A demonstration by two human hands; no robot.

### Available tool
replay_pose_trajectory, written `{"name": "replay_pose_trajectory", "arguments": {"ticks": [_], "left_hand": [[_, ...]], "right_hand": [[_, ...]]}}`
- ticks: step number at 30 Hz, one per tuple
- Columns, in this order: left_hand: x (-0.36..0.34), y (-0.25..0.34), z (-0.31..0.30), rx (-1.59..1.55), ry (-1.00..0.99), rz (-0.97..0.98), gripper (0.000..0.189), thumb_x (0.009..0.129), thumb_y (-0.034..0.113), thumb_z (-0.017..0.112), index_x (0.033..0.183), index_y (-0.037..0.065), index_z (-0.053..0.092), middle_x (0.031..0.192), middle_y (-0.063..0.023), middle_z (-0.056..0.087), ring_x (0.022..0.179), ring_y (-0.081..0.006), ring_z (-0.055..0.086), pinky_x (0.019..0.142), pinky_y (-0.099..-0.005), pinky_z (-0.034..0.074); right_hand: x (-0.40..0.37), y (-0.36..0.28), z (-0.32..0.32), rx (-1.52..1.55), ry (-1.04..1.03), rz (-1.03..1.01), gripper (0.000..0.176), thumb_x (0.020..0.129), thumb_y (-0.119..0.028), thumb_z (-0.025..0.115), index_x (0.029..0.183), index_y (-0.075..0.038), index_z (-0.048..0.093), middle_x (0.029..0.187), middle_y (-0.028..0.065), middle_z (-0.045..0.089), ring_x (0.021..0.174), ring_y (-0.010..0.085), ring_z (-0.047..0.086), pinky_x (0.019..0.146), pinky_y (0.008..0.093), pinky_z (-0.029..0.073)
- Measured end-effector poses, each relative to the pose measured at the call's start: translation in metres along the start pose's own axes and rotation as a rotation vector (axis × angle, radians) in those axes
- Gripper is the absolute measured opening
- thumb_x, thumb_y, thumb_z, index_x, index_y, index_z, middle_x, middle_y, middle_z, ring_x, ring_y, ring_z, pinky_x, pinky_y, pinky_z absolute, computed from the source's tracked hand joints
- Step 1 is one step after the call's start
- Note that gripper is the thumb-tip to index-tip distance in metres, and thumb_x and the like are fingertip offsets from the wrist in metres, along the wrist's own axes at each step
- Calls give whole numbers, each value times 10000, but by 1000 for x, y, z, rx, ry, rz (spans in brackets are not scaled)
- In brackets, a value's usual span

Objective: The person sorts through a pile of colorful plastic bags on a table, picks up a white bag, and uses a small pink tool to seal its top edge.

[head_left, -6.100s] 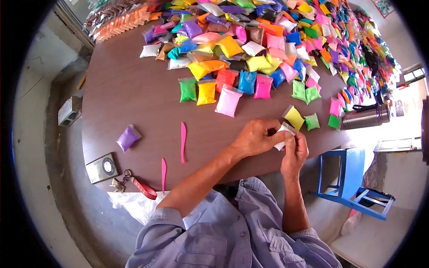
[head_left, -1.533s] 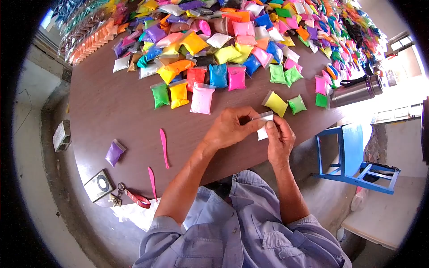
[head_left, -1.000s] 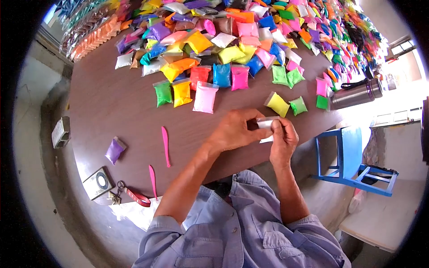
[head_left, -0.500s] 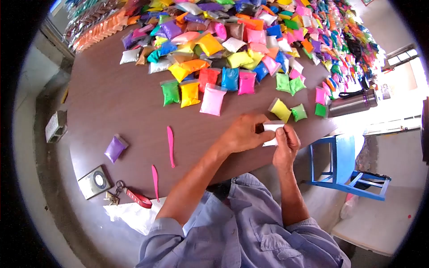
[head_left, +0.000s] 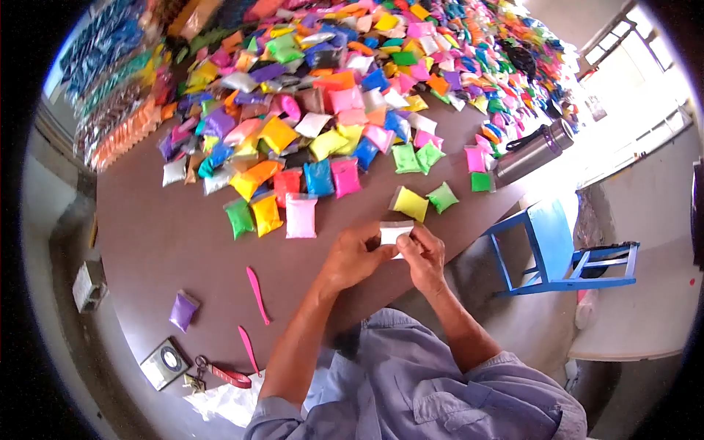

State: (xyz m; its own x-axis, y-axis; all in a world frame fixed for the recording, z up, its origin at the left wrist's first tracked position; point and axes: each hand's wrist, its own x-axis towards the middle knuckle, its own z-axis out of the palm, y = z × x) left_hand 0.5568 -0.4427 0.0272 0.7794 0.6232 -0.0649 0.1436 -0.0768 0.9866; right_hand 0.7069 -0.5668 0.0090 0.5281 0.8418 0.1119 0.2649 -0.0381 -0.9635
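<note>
Both hands hold one small white packet just above the near edge of the brown table. My left hand pinches its left side and my right hand pinches its right side. Just beyond the packet lie a yellow packet and a green packet. A pale pink packet lies to the left of the hands.
Several coloured packets cover the far half of the table. A steel flask lies at the right edge. Two pink plastic tools, a purple packet, a small scale and keys lie near left. A blue stool stands right.
The view has tilted and shifted, so the table now sits further left and higher. Both hands keep hold of the white packet, which has turned from tilted to nearly level.
</note>
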Motion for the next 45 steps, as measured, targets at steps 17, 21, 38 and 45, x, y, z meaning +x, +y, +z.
{"name": "replay_pose_trajectory", "arguments": {"ticks": [17, 21, 38, 45], "left_hand": [[-6, -17, 19, 237, 78, 20, 390, 868, 212, 813, 1209, 59, 705, 1075, -132, 752, 962, -199, 693, 878, -375, 558], [-27, 8, 20, 203, 83, -56, 327, 919, 250, 768, 1164, 44, 704, 982, -116, 740, 871, -176, 664, 805, -370, 547], [-27, -19, 34, 15, 286, 53, 248, 946, 228, 744, 951, -14, 694, 741, -51, 638, 723, -107, 555, 650, -334, 489], [-29, -18, 31, -27, 419, 93, 245, 975, 226, 725, 1016, -16, 726, 780, -61, 684, 724, -100, 585, 639, -317, 506]], "right_hand": [[6, 21, 2, 73, 2, -77, 237, 1012, -218, 665, 1148, -37, 735, 1022, 49, 723, 935, 116, 635, 789, 312, 535], [6, 24, -4, 32, -14, -119, 176, 1016, -195, 688, 1068, -28, 712, 946, -11, 665, 875, 66, 572, 727, 267, 490], [7, 33, -3, -26, -24, -127, 228, 1051, -227, 631, 1069, -16, 717, 856, -44, 614, 778, 49, 503, 666, 254, 432], [3, 19, 4, -80, -44, -190, 215, 1048, -214, 647, 1092, -16, 721, 904, -32, 660, 811, 51, 545, 699, 239, 459]]}}
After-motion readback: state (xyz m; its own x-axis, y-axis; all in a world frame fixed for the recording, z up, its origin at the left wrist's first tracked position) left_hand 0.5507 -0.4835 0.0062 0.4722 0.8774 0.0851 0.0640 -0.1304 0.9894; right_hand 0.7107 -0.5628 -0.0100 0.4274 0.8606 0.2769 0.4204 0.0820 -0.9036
